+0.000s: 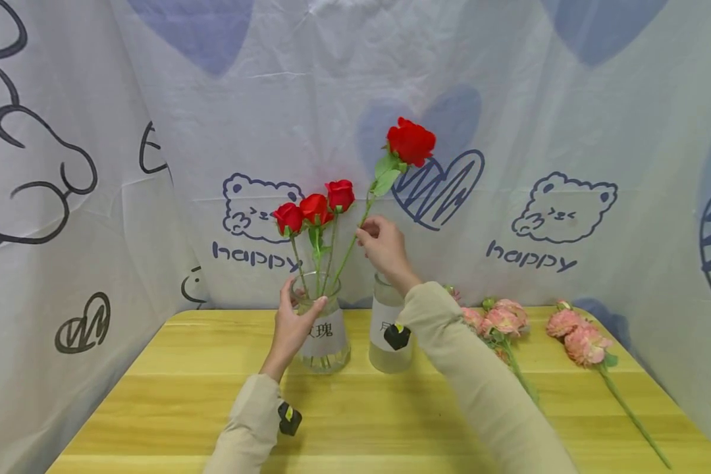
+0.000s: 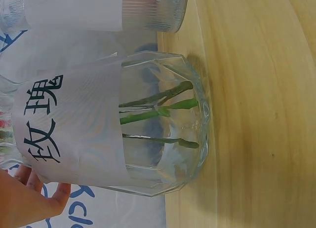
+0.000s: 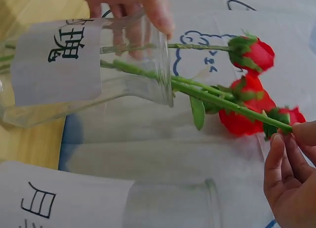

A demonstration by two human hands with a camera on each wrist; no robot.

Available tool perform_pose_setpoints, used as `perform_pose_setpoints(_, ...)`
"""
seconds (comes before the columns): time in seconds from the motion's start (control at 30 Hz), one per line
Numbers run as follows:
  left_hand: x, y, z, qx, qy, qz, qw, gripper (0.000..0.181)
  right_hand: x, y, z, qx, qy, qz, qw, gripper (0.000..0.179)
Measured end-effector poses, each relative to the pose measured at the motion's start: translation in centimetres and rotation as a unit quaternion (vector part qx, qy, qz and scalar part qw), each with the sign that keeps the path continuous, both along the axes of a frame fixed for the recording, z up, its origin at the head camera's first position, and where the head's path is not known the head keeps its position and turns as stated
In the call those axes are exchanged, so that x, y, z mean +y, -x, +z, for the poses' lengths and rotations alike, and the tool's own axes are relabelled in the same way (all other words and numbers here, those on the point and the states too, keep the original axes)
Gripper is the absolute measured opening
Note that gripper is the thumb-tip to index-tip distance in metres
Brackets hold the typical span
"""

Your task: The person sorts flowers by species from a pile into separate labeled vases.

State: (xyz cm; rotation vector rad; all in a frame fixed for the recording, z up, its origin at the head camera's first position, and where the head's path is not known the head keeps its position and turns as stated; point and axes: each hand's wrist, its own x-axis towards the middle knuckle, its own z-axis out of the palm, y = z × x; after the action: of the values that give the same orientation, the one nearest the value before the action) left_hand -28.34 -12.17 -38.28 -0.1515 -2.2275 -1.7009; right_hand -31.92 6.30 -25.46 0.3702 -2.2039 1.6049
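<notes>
My left hand [image 1: 292,327] holds the neck of a clear glass vase [image 1: 338,355] with a white paper label, thumb and fingers on opposite sides. Three red roses [image 1: 316,209] stand in it; their stem ends [image 2: 185,103] show near the bottom in the left wrist view. Higher up, my right hand [image 1: 386,251] pinches the green stem [image 3: 232,107] of another red rose [image 1: 411,141], its bloom well above the others. This stem slants down to the left, and its lower end is inside the vase's mouth in the right wrist view.
A second labelled glass vase [image 1: 388,361] stands just right of the first, partly behind my right forearm. Pink flowers [image 1: 502,319] lie on the wooden table [image 1: 213,368] at the right, another pink stem [image 1: 634,415] further right. A printed curtain [image 1: 308,118] hangs behind.
</notes>
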Motion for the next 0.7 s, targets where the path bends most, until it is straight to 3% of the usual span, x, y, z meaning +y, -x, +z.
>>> perform_pose_setpoints(0.13, 0.0, 0.1, -0.1, -0.005, 0.002, -0.001, 1.0000, 0.086, -1.0, 0.2, 0.0, 0.044, -0.093, 0.001, 0.9947, 0.012)
perform_pose_setpoints(0.27, 0.1, 0.2, -0.1, -0.009, 0.007, -0.002, 0.9999, 0.086, -1.8, 0.5, -0.2, 0.056, -0.170, -0.003, 0.9838, 0.014)
perform_pose_setpoints(0.7, -0.2, 0.1, 0.1, -0.014, 0.009, 0.000, 0.9999, 0.086, -4.2, 0.0, -0.2, 0.034, -0.269, 0.005, 0.9626, 0.016)
